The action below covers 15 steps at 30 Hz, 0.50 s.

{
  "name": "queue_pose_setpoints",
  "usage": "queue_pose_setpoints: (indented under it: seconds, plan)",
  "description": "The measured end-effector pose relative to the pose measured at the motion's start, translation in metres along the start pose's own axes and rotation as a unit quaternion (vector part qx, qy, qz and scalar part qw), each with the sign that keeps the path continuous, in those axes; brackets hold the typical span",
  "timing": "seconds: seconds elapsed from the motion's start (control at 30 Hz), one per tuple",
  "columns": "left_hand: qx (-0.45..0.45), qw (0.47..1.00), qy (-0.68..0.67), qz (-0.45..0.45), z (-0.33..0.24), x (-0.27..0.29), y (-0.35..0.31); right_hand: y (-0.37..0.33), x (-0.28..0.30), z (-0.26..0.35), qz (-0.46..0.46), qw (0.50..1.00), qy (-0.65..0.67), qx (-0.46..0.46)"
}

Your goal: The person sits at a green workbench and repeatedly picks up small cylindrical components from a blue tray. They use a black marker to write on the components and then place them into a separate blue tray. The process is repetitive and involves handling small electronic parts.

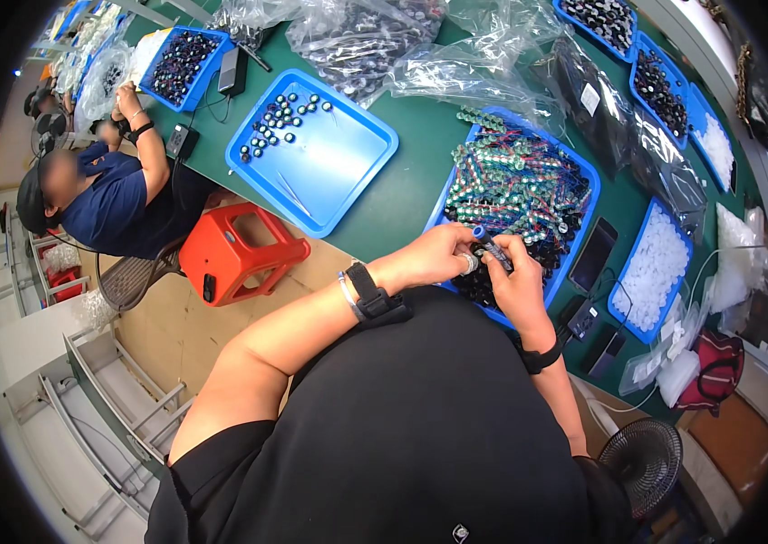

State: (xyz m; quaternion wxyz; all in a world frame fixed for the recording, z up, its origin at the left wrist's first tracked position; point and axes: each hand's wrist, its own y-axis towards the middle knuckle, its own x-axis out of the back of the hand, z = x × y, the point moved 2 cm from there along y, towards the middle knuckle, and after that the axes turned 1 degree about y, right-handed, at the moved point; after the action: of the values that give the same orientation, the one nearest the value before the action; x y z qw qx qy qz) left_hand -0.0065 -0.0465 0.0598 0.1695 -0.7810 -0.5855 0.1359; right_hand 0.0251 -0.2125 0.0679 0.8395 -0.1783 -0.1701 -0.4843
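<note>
My left hand [438, 255] and my right hand [518, 275] meet over the near edge of a blue tray [591, 186]. A dark, pen-like stick with a blue end [491, 245] is pinched in my right hand. The left fingers are closed on something small with a pale rim, mostly hidden by them. Below and beyond both hands, the tray is heaped with small round greenish-clear parts [520, 177] with red and blue wires, and dark parts near me. To the left, another blue tray [347, 154] holds several loose dark round parts [289, 118] and thin tweezers [293, 195].
A phone [594, 254] and a tray of white pieces [654, 267] lie to the right. Clear plastic bags [479, 68] cover the far table. At left sits a co-worker [125, 195] near a red stool [243, 254]. A fan [642, 464] stands at lower right.
</note>
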Motion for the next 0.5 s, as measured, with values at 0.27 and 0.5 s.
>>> queue_pose_setpoints:
  seconds: [0.27, 0.5]
  plan:
    - [0.036, 0.999, -0.041, -0.003, 0.003, -0.002, 0.003, 0.000, 0.000, -0.002, -0.005, 0.997, -0.039, 0.071]
    - [0.040, 0.999, -0.034, 0.005, 0.002, -0.001, 0.001, 0.000, -0.002, -0.006, 0.002, 1.000, 0.007, 0.024]
